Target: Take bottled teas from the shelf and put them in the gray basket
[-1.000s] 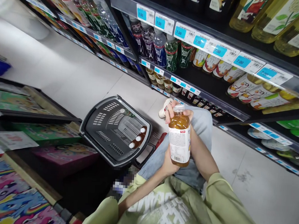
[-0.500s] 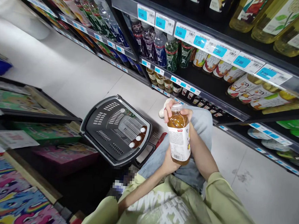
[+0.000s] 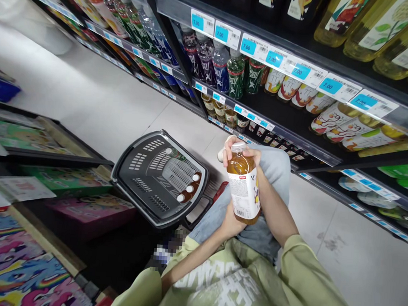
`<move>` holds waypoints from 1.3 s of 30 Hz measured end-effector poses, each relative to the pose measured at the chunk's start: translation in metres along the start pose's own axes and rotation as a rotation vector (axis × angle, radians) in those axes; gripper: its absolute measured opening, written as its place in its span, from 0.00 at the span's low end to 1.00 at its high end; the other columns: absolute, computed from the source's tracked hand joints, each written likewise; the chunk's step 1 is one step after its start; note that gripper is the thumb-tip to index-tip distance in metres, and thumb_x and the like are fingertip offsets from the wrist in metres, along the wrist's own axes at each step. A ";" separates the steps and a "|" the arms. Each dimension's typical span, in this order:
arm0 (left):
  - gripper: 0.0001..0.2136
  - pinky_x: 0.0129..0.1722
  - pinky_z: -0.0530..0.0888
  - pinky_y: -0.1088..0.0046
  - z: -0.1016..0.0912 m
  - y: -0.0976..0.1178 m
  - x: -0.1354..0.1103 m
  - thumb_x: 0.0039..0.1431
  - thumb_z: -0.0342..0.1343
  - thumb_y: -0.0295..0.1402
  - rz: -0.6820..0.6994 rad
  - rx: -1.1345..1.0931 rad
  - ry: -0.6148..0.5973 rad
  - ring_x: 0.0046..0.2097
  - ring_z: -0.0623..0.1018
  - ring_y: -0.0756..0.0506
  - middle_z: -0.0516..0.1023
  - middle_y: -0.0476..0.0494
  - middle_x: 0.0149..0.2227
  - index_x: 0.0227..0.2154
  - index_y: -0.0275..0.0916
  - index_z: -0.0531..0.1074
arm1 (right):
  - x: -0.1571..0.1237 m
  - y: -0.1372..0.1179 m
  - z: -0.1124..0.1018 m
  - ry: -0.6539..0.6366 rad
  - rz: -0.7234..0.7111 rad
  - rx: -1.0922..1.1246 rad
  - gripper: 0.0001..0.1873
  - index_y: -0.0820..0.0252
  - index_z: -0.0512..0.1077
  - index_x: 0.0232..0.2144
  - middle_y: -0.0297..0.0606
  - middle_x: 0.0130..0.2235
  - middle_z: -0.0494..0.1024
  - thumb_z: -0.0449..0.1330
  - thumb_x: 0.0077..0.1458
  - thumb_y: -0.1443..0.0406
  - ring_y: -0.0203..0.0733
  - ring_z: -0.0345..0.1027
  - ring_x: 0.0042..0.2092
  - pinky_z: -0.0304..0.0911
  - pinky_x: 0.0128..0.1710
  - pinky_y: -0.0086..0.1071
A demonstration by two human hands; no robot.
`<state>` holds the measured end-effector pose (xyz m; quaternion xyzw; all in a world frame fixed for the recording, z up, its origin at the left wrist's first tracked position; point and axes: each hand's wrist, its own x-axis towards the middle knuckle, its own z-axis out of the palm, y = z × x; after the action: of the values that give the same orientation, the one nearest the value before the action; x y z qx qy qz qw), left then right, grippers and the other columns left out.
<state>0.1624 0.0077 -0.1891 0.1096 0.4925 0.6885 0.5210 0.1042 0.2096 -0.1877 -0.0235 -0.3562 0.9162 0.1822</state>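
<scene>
I hold a bottle of amber drink [image 3: 243, 186] with a white label upright above my bent knee. My left hand [image 3: 230, 222] cups its base from below. My right hand [image 3: 247, 155] is closed round its neck and white cap. To the left on the floor stands a dark grey shopping basket [image 3: 160, 180], tilted toward me, with three brown bottles [image 3: 189, 191] with white caps lying inside.
Black drink shelves [image 3: 298, 103] with blue price tags run along the right, packed with bottles. Low display bins of colourful boxes [image 3: 25, 261] line the left. White tiled floor [image 3: 99, 99] stretches ahead between them.
The bottle has turned slightly in my hands and leaned a little to the left, showing more of the label's side. The view drifted a touch.
</scene>
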 end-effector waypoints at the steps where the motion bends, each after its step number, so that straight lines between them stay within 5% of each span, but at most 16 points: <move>1: 0.29 0.71 0.72 0.47 0.000 0.000 0.000 0.39 0.76 0.20 -0.004 0.007 0.004 0.62 0.84 0.29 0.88 0.42 0.56 0.49 0.43 0.85 | 0.000 0.000 0.000 -0.003 -0.009 0.003 0.27 0.52 0.65 0.39 0.30 0.24 0.72 0.63 0.37 0.49 0.49 0.72 0.26 0.63 0.31 0.41; 13: 0.33 0.77 0.65 0.45 0.000 0.001 -0.002 0.37 0.82 0.26 -0.085 -0.029 0.033 0.69 0.78 0.25 0.86 0.40 0.59 0.52 0.46 0.85 | 0.000 0.003 -0.003 -0.027 -0.025 0.035 0.28 0.53 0.68 0.42 0.32 0.26 0.78 0.69 0.40 0.50 0.51 0.75 0.26 0.70 0.32 0.43; 16: 0.33 0.79 0.61 0.46 -0.017 0.013 -0.003 0.39 0.80 0.24 -0.108 -0.039 -0.023 0.74 0.72 0.23 0.84 0.33 0.62 0.53 0.40 0.85 | -0.002 0.002 -0.006 -0.013 -0.014 0.050 0.31 0.51 0.64 0.44 0.30 0.27 0.78 0.70 0.40 0.51 0.52 0.77 0.26 0.72 0.33 0.43; 20: 0.30 0.80 0.57 0.47 -0.053 0.057 -0.005 0.46 0.74 0.21 -0.128 0.168 -0.110 0.75 0.70 0.26 0.81 0.28 0.63 0.56 0.36 0.84 | -0.006 0.003 -0.001 -0.030 -0.033 0.077 0.33 0.49 0.59 0.41 0.28 0.28 0.79 0.73 0.39 0.53 0.52 0.79 0.29 0.74 0.34 0.43; 23: 0.27 0.75 0.67 0.53 -0.072 0.099 -0.004 0.52 0.71 0.23 -0.089 0.326 -0.040 0.69 0.76 0.30 0.84 0.33 0.58 0.57 0.41 0.84 | -0.007 0.006 0.011 -0.066 0.039 0.065 0.37 0.48 0.56 0.39 0.27 0.28 0.78 0.78 0.38 0.53 0.52 0.80 0.30 0.74 0.34 0.41; 26: 0.25 0.63 0.77 0.59 -0.080 0.135 0.000 0.60 0.70 0.32 0.103 0.596 0.130 0.57 0.83 0.34 0.86 0.38 0.52 0.61 0.44 0.81 | -0.006 0.012 0.031 -0.132 0.142 -0.016 0.37 0.50 0.57 0.36 0.25 0.28 0.75 0.81 0.40 0.53 0.45 0.76 0.30 0.71 0.34 0.36; 32: 0.23 0.46 0.78 0.65 -0.074 0.166 0.015 0.71 0.62 0.49 0.446 1.001 0.333 0.40 0.80 0.42 0.84 0.42 0.43 0.60 0.40 0.79 | -0.001 0.033 0.062 -0.129 0.103 -0.290 0.28 0.54 0.59 0.31 0.24 0.30 0.61 0.77 0.51 0.57 0.33 0.54 0.30 0.52 0.30 0.27; 39: 0.22 0.39 0.72 0.69 -0.087 0.172 0.017 0.72 0.53 0.55 0.188 1.199 0.280 0.34 0.77 0.44 0.81 0.46 0.32 0.38 0.40 0.76 | -0.003 0.052 0.057 -0.351 0.287 -0.463 0.25 0.53 0.62 0.38 0.27 0.34 0.68 0.73 0.56 0.51 0.38 0.62 0.36 0.58 0.36 0.31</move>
<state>-0.0075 -0.0223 -0.1014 0.3347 0.8453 0.3429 0.2364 0.0804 0.1370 -0.1798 0.0442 -0.5741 0.8173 -0.0234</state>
